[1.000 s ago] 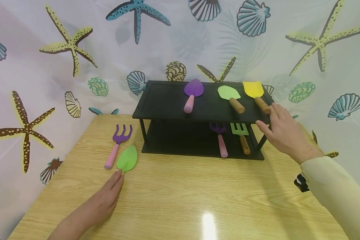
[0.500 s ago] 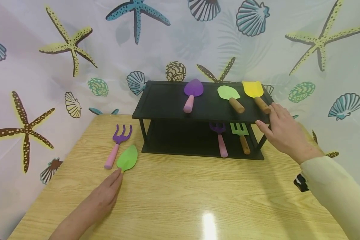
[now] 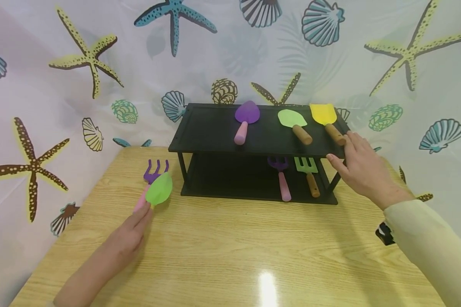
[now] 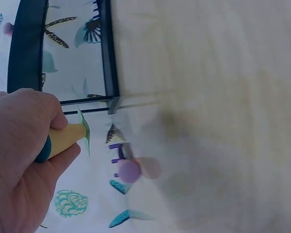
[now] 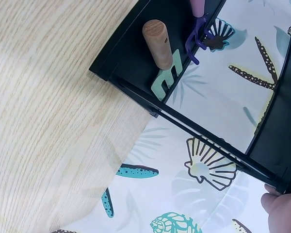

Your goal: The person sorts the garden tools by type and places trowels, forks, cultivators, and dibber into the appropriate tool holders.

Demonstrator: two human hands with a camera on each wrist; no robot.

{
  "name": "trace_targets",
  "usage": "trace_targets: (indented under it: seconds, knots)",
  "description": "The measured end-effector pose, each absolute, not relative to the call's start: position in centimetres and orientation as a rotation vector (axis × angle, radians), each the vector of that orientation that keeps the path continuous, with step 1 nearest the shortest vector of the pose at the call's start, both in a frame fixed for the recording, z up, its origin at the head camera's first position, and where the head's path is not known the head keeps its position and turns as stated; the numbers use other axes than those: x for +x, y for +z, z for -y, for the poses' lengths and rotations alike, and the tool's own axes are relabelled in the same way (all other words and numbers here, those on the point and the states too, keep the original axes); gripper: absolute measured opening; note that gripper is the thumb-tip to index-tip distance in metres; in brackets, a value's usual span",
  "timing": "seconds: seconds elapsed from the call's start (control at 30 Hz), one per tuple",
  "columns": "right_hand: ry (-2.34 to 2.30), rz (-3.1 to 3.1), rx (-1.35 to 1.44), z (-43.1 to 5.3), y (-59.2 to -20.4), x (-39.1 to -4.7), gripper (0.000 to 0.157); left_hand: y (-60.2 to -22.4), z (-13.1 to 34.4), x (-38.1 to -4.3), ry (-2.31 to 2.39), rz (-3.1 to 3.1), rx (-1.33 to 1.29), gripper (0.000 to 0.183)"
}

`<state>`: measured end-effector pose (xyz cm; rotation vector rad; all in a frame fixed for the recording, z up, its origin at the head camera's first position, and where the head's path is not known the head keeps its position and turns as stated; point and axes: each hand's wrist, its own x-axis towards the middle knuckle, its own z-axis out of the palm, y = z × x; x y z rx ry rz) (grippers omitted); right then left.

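A hand trowel with a light green leaf-shaped blade is raised off the table at left in the head view. My left hand holds it by its yellow handle, thumb and fingers around it in the left wrist view. Partly behind the blade lies a purple hand rake with a pink handle. My right hand rests on the right front corner of a black two-tier shelf, its fingers extended. Those fingertips are beside the wooden handle of a yellow shovel.
On the upper tier lie a purple trowel and a pale green trowel. The lower tier bears a purple rake and a green rake. Behind the shelf hangs a sea-patterned cloth. The wooden table extends in front.
My left hand has lifted the green trowel from the table, slightly up and left, so its blade now overlaps the purple rake. My right hand stays on the shelf corner.
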<state>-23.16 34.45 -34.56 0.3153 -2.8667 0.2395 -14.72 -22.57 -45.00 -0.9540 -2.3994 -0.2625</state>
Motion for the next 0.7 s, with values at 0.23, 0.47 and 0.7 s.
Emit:
trace_targets:
  seconds: [0.23,0.47,0.7]
  knots:
    - [0.212,2.876,0.309,-34.4,-34.4,-23.2,0.086,-42.8,22.9,-16.0,-0.197,2.32,-0.983,0.065]
    - [0.208,2.879,0.308,-34.4,-34.5,-23.2,0.087,-40.6,22.5,-17.4,-0.062,2.247,-1.016,0.063]
    - [0.211,2.869,0.301,-34.5,-34.5,-23.2,0.086,-38.6,22.4,-19.2,-0.052,2.163,-1.003,0.032]
